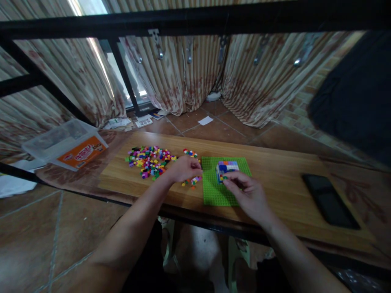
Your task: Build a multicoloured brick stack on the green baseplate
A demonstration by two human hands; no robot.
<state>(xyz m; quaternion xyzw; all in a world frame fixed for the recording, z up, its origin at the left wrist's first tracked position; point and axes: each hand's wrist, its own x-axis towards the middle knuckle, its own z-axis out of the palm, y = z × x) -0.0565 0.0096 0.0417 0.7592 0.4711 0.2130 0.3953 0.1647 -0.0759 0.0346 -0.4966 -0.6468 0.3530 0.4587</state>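
Note:
A green baseplate (214, 191) lies on the wooden table (281, 179). On it stands a small multicoloured brick block (227, 167) of blue, white and orange bricks. My right hand (249, 195) rests on the plate, its fingertips pinched against the block's front lower edge, on a small brick I cannot make out well. My left hand (185, 167) lies curled on the table just left of the plate, fingers closed over a few loose bricks (194, 180). A heap of small coloured bricks (149, 159) spreads further left.
A black phone (330, 200) lies at the table's right. A clear plastic box with an orange label (69, 144) sits at the left end. Black metal bars (195, 20) cross overhead, with curtains behind. Papers (205, 120) lie on the tiled floor.

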